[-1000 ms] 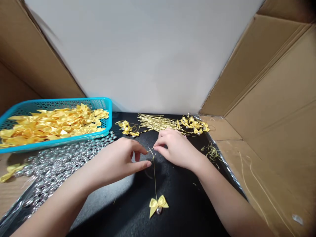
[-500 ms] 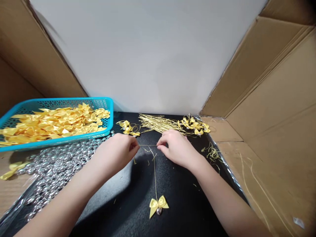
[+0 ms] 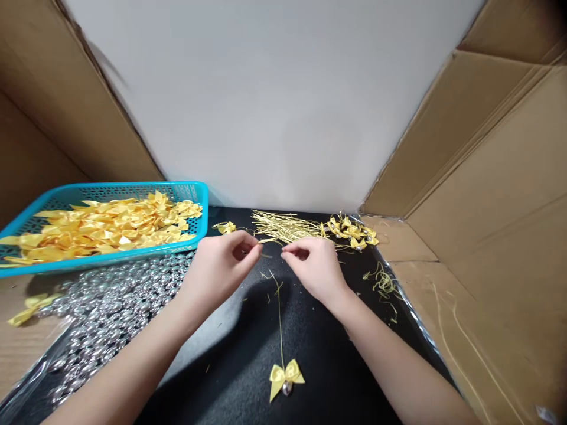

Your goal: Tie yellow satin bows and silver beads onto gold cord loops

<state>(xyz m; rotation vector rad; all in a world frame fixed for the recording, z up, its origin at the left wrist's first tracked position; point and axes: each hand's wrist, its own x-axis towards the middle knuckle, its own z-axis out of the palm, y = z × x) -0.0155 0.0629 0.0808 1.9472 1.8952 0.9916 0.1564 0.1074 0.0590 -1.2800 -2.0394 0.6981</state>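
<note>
My left hand (image 3: 230, 260) is closed in a pinch on a thin gold cord (image 3: 269, 240). A slack curve of that cord arches from its fingertips toward my right hand (image 3: 312, 262). My right thumb and forefinger are pressed together a short gap away; whether they grip the cord I cannot make out. Below both hands, a yellow satin bow (image 3: 287, 373) with a silver bead (image 3: 287, 388) lies on the black work surface (image 3: 239, 366). A straight gold string (image 3: 280, 319) runs up from this bow toward the space between my hands.
A blue basket (image 3: 204, 206) of yellow bows stands at the left. Silver beads (image 3: 128, 295) spread beside my left forearm. Behind my hands lie cut gold cords (image 3: 286, 224) and finished beaded bows (image 3: 349, 229). Cord scraps (image 3: 383, 280) lie right; cardboard walls (image 3: 496, 153) flank the surface.
The cord stretched straight between my hands has gone slack and curved. My left hand has turned and shifted slightly right. The view has tilted a little; the bow stays on the surface.
</note>
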